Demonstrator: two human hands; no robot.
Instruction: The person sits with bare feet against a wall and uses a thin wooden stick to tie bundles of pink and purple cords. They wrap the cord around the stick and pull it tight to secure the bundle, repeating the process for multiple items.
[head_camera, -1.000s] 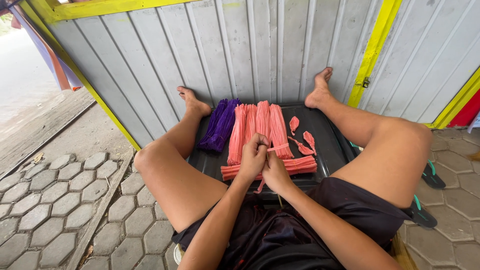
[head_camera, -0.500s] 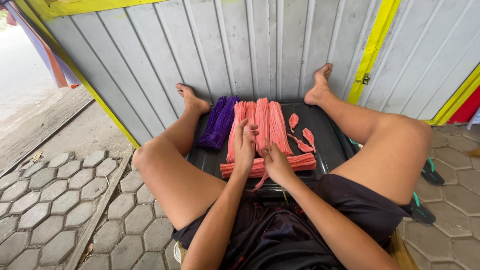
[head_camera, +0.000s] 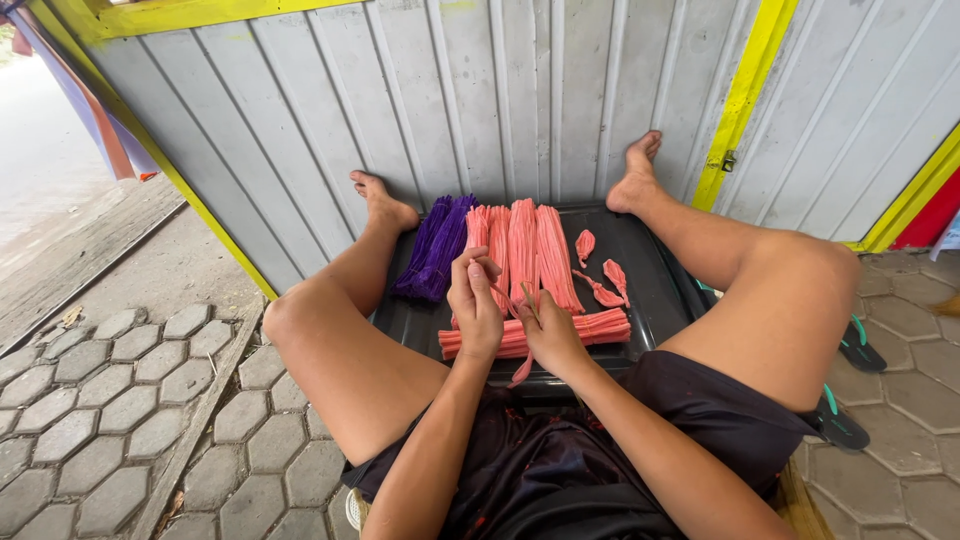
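Both hands have risen slightly since a moment ago. Left hand (head_camera: 474, 305) pinches the upper end of a pink strip (head_camera: 521, 368), right hand (head_camera: 550, 332) grips it lower down; its long axis runs near-to-far, tail dangling toward the lap, above the crosswise pink bundle (head_camera: 600, 326) on the black tray (head_camera: 655, 270).

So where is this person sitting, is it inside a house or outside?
Outside, most likely beside a small stall or shed at a street's edge. The person sits on hexagonal paving stones, feet against a grey corrugated metal wall with yellow trim. Sandals lie beside them, and a black tray holds pink strips.
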